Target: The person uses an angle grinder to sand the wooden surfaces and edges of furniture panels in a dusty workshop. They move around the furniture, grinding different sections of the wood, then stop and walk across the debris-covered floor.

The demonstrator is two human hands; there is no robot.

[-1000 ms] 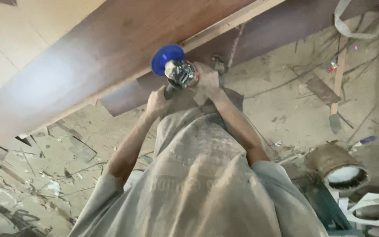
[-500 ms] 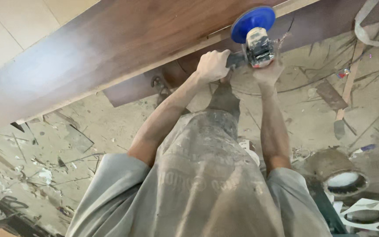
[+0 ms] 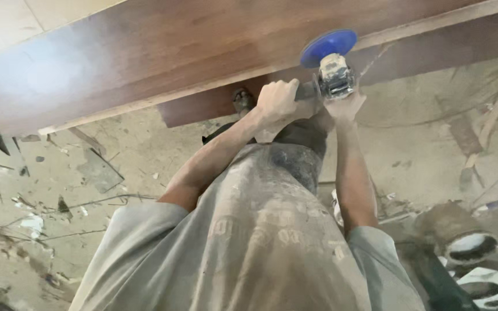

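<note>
Grinder (image 3: 332, 72) — both hands' fingers (image 3: 278, 95) wrapped tight — disc against wooden panel (image 3: 145, 57).

Surface notes: wood, metal, cloth.
We record a smooth, satin brown wooden board (image 3: 162, 52); a dust-caked metal grinder (image 3: 334, 78) carrying a matt blue disc (image 3: 328, 45); a dusty grey cloth shirt (image 3: 255, 253).

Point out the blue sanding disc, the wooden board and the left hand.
blue sanding disc (image 3: 329, 45), head view, middle of the disc face.
wooden board (image 3: 162, 57), head view, broad brown face.
left hand (image 3: 278, 99), head view, back of the hand.
</note>
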